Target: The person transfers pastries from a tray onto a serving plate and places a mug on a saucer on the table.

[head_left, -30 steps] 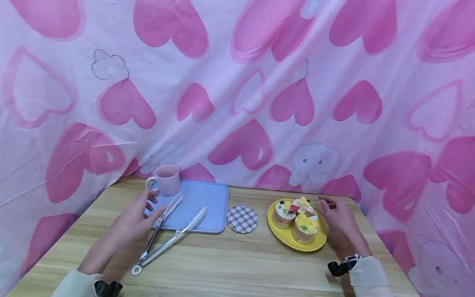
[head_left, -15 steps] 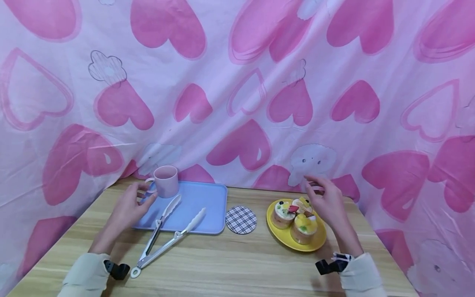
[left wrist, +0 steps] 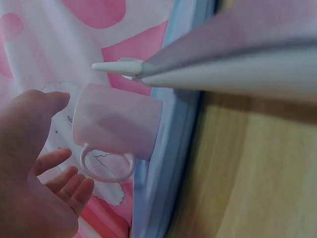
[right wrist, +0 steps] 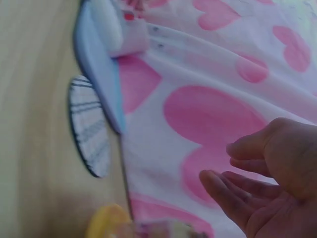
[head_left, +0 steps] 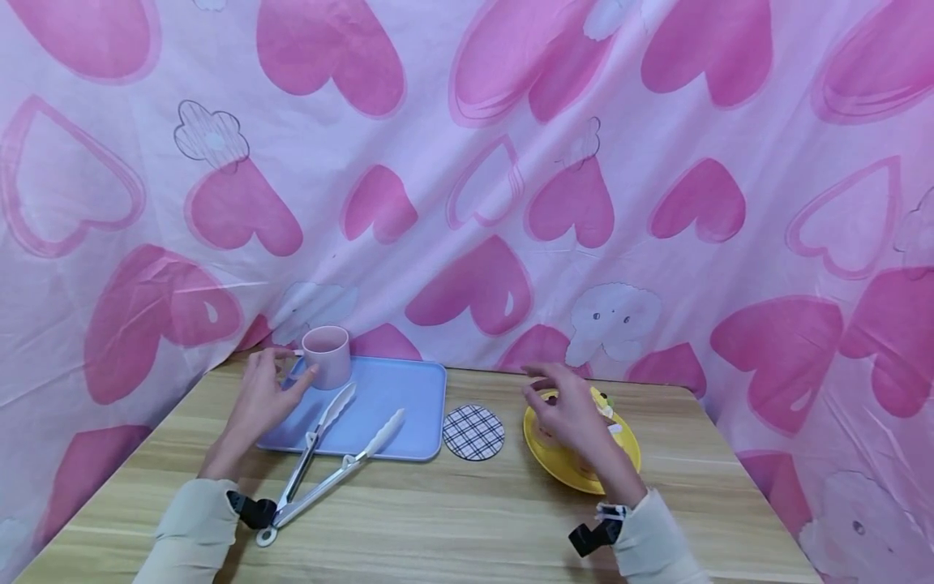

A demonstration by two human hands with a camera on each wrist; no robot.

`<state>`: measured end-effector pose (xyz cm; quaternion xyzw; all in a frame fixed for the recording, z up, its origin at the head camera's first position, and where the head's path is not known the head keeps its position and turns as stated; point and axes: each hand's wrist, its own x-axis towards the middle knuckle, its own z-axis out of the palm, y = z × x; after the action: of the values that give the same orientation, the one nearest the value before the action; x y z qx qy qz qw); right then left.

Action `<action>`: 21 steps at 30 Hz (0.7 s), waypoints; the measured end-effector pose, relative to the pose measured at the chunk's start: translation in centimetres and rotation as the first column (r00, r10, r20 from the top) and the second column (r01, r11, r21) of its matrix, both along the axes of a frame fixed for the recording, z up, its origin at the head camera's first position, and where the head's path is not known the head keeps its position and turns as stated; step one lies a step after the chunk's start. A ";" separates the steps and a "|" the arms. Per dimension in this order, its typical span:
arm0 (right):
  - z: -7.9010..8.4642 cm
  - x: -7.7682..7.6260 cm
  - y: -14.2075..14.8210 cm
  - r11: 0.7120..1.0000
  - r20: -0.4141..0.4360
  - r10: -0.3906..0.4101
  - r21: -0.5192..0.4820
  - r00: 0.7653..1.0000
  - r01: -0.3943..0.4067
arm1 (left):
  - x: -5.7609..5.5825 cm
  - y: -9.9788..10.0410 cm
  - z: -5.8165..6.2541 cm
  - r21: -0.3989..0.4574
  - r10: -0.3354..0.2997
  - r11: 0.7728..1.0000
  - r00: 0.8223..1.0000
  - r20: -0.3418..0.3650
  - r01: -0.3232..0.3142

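Observation:
A pink mug (head_left: 327, 357) stands on the blue tray (head_left: 397, 381), its handle toward my left hand (head_left: 263, 401). In the left wrist view the thumb and fingers of that hand are spread beside the mug (left wrist: 119, 119), with a gap to its handle (left wrist: 106, 173). My right hand (head_left: 572, 414) hovers over the yellow plate (head_left: 558, 472), its fingers loosely bent around nothing. Behind it, the dessert cups (head_left: 606, 405) on the plate are mostly hidden. Metal tongs (head_left: 321, 487) with white tips lie spread, tips over the tray and ring end on the table.
A round plaid coaster (head_left: 474, 432) lies between tray and plate on the wooden table (head_left: 438, 519). A pink heart-patterned cloth (head_left: 467, 203) hangs right behind the table's back edge.
My right hand has moved left, from the plate's right side to over the desserts. The left hand has shifted slightly left and up near the mug handle, its fingers still spread.

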<state>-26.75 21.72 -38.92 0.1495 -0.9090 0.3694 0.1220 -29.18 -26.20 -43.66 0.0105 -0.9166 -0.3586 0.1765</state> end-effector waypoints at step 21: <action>-6.2 0.0 -3.9 0.970 0.126 0.129 0.189 0.984 -0.152 | -1.6 -1.6 -0.8 0.034 -0.132 0.991 0.991 0.015 0.132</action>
<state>-26.79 17.80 -45.17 0.2038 -0.9337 0.2929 0.0283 -30.82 -27.77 -44.48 -0.0442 -0.9107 -0.3845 0.1440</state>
